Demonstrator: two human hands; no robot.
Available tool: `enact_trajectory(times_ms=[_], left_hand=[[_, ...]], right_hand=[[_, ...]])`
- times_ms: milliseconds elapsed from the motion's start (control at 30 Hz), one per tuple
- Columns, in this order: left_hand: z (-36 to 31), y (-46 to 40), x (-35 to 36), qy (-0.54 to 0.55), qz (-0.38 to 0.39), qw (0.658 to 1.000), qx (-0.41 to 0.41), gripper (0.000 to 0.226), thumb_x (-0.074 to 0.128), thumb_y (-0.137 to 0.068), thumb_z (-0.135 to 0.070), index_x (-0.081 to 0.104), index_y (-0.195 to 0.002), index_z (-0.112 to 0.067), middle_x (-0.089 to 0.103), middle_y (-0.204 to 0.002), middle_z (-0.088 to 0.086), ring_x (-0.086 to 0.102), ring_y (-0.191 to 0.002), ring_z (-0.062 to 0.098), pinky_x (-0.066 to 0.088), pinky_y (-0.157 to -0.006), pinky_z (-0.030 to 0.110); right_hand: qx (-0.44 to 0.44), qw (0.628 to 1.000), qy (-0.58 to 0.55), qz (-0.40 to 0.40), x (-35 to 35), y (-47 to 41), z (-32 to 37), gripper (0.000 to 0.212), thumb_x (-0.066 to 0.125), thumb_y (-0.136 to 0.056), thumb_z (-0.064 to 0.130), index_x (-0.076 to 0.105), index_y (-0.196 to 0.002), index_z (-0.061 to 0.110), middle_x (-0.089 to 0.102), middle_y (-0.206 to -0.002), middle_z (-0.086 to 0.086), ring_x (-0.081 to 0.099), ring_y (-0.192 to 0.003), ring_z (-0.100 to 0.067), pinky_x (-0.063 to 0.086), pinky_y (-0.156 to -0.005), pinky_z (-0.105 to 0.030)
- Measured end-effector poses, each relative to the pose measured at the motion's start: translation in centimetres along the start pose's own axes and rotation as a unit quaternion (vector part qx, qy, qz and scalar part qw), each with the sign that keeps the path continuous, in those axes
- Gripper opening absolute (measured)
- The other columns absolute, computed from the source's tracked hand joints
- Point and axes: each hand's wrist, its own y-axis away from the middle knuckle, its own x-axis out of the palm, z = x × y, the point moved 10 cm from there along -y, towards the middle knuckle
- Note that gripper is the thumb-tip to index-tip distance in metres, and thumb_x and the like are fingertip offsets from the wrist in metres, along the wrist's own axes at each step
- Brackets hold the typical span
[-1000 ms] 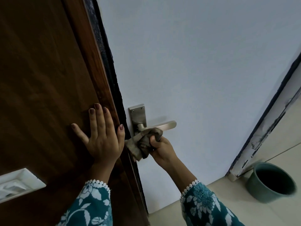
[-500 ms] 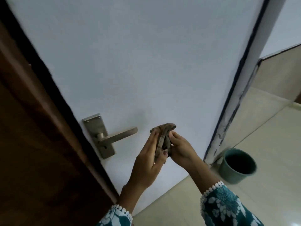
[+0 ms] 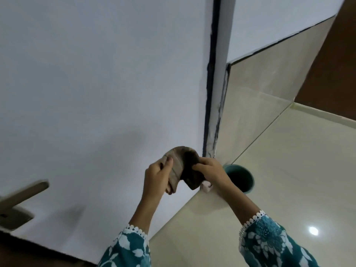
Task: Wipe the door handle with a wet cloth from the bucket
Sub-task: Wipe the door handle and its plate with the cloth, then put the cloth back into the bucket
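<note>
Swung right since half a second ago: door handle (image 3: 23, 191) now pushed to the far left edge, blurred and partly cut off, well apart from both hands. Cloth (image 3: 182, 166) held up in front of the white door (image 3: 96, 93), stretched between the hands. Left hand (image 3: 157, 177) closed on its lighter end, thumb on top; right hand (image 3: 212, 172) pinching the darker end, fingers curled. Teal bucket (image 3: 240, 178) on the pale floor (image 3: 289, 170) just behind the right wrist, partly hidden, beside the foot of the door frame (image 3: 214, 93). Open floor to the right and forward.
</note>
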Motion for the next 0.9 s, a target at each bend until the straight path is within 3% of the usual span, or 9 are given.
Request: enact_trajectory(times_ms=[133, 233, 367, 467, 600, 667, 733, 833, 900], left_hand=[[-0.6, -2.1, 3.8, -0.022, -0.006, 1.000, -0.015, 0.024, 0.052, -0.096, -0.033, 0.066, -0.096, -0.013, 0.065, -0.082, -0.005, 0.063, -0.079, 0.012, 0.054, -0.071, 0.027], [-2.4, -2.3, 8.3, -0.066, 0.021, 0.997, 0.043, 0.022, 0.052, -0.096, -0.032, 0.063, -0.090, -0.013, 0.061, -0.072, -0.010, 0.062, -0.075, 0.008, 0.047, -0.060, 0.013], [-4.7, -1.2, 15.5, -0.070, 0.089, 0.986, 0.121, 0.031, 0.048, -0.098, -0.030, 0.066, -0.115, -0.011, 0.066, -0.085, -0.009, 0.067, -0.082, 0.013, 0.044, -0.061, 0.001], [-5.4, -1.6, 20.2, -0.052, 0.150, 0.976, 0.147, 0.051, 0.039, -0.094, -0.044, 0.046, -0.140, -0.022, 0.068, -0.110, 0.001, 0.067, -0.097, 0.018, 0.047, -0.071, 0.005], [-5.5, -3.3, 26.8, -0.076, 0.258, 0.943, 0.198, 0.057, 0.023, -0.096, -0.056, 0.020, -0.149, -0.034, 0.035, -0.153, -0.002, 0.038, -0.137, 0.012, 0.032, -0.110, 0.022], [-4.5, -4.8, 29.5, -0.059, 0.306, 0.937, 0.160, 0.072, 0.016, -0.085, -0.075, 0.018, -0.148, -0.039, 0.024, -0.158, -0.008, 0.023, -0.143, 0.009, 0.021, -0.116, 0.024], [-3.2, -7.2, 31.4, 0.099, 0.310, 0.945, 0.036, 0.080, 0.026, -0.075, -0.085, 0.030, -0.142, -0.042, 0.035, -0.151, -0.011, 0.032, -0.139, 0.005, 0.030, -0.113, 0.024], [-0.9, -12.1, 32.0, 0.181, 0.170, 0.967, -0.063, 0.064, 0.043, -0.084, -0.069, 0.041, -0.139, -0.036, 0.045, -0.144, -0.010, 0.042, -0.134, 0.010, 0.039, -0.104, 0.029], [1.1, -14.4, 34.1, 0.220, 0.169, 0.949, -0.147, 0.072, 0.059, -0.079, -0.059, 0.045, -0.140, -0.023, 0.054, -0.139, 0.003, 0.053, -0.125, 0.020, 0.048, -0.091, 0.033]], right_hand=[[-0.026, 0.985, 0.156, -0.070, -7.3, -0.6, -0.5, 0.005, 0.057, -0.086, 0.024, 0.061, -0.086, 0.021, 0.065, -0.079, -0.001, 0.060, -0.073, -0.015, 0.045, -0.059, -0.020], [-0.042, 0.980, 0.162, -0.104, -10.3, -1.1, -0.4, 0.007, 0.060, -0.084, 0.026, 0.057, -0.077, 0.025, 0.061, -0.069, 0.005, 0.057, -0.065, -0.005, 0.040, -0.054, -0.015], [-0.024, 0.988, 0.095, -0.123, -12.3, -2.1, -1.2, 0.016, 0.057, -0.085, 0.025, 0.063, -0.078, 0.011, 0.065, -0.071, -0.007, 0.060, -0.064, -0.016, 0.049, -0.058, -0.026], [0.010, 0.991, 0.007, -0.130, -14.4, -3.8, -2.9, 0.027, 0.055, -0.088, 0.026, 0.066, -0.082, 0.003, 0.067, -0.074, -0.013, 0.062, -0.067, -0.020, 0.053, -0.062, -0.031], [0.088, 0.981, -0.151, -0.084, -17.0, -7.5, -6.3, 0.046, 0.052, -0.089, 0.048, 0.071, -0.088, 0.006, 0.073, -0.085, -0.016, 0.071, -0.078, -0.025, 0.060, -0.073, -0.035], [0.109, 0.975, -0.184, -0.061, -18.4, -9.5, -7.7, 0.036, 0.057, -0.089, 0.039, 0.068, -0.088, 0.005, 0.069, -0.078, -0.014, 0.068, -0.069, -0.020, 0.056, -0.066, -0.029], [0.144, 0.954, -0.259, -0.045, -20.0, -11.6, -9.4, 0.016, 0.055, -0.092, 0.017, 0.064, -0.090, 0.004, 0.063, -0.077, -0.012, 0.062, -0.067, -0.018, 0.053, -0.064, -0.029], [0.184, 0.915, -0.358, -0.008, -22.4, -14.3, -11.3, 0.016, 0.045, -0.094, 0.004, 0.062, -0.095, 0.005, 0.067, -0.079, -0.010, 0.063, -0.071, -0.021, 0.053, -0.068, -0.032], [0.188, 0.900, -0.394, 0.016, -24.1, -16.0, -12.0, 0.021, 0.042, -0.095, 0.004, 0.063, -0.097, 0.005, 0.071, -0.078, -0.010, 0.067, -0.073, -0.021, 0.056, -0.066, -0.033]])
